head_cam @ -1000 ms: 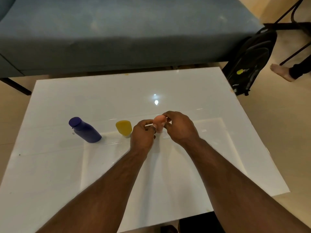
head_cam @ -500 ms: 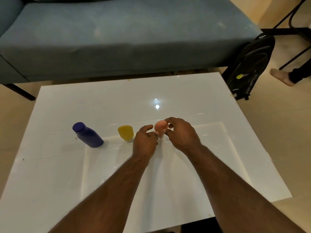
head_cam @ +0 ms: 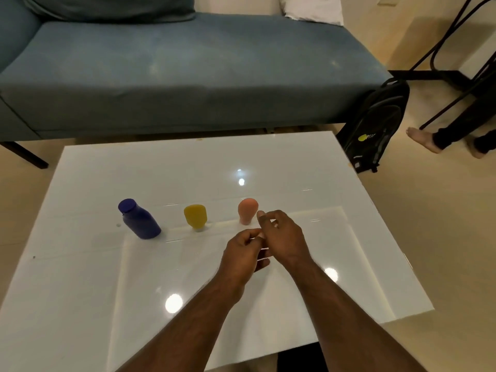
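Note:
Three small bottles stand in a row on the glossy white table (head_cam: 80, 291): a dark blue bottle (head_cam: 139, 220) at the left, a yellow one (head_cam: 195, 216) in the middle, a pink one (head_cam: 247, 210) at the right. The yellow and pink ones stand cap down. My right hand (head_cam: 281, 234) hovers just right of and nearer than the pink bottle, fingers loosely curled, holding nothing. My left hand (head_cam: 243, 255) is close below it, fingers loosely curled, empty. Neither hand touches a bottle.
A blue-grey sofa (head_cam: 188, 71) runs along the far side of the table. A black backpack (head_cam: 375, 127) leans at the sofa's right end. Another person's bare foot (head_cam: 421, 138) and dark metal chair legs (head_cam: 451, 76) are at the far right on the floor.
Both hands held the pink bottle a second ago; they have let it go standing on the table and drawn back toward me. The camera tilted up.

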Demonstrator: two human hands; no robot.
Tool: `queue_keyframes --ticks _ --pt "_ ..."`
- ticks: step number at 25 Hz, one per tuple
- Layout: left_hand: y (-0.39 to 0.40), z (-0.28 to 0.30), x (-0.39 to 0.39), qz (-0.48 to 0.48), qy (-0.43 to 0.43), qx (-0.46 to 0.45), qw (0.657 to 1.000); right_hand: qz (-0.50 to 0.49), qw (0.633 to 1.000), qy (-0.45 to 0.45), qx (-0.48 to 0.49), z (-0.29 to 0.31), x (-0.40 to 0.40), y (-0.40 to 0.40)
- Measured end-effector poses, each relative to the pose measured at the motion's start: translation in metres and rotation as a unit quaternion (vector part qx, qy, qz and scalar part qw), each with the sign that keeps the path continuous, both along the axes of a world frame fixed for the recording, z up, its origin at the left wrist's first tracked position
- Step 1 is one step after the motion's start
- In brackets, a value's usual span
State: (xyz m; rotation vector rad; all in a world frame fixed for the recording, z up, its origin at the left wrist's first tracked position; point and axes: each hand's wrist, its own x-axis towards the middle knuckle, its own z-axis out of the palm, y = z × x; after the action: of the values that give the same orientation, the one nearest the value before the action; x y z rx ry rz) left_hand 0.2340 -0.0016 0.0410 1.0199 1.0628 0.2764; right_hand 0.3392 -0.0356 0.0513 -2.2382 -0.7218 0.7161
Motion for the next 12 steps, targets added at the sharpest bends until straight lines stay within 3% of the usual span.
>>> queue_keyframes --ticks 8,12 --pt "-0.010 0.013 -0.057 -0.017 0.029 0.006 0.999 -0.033 0.964 0.255 0.074 0.018 -0.063 -0.035" --pt "-0.009 0.023 -0.099 -0.010 0.045 0.029 0.999 0.035 0.960 0.266 0.077 0.021 -0.088 -0.043"
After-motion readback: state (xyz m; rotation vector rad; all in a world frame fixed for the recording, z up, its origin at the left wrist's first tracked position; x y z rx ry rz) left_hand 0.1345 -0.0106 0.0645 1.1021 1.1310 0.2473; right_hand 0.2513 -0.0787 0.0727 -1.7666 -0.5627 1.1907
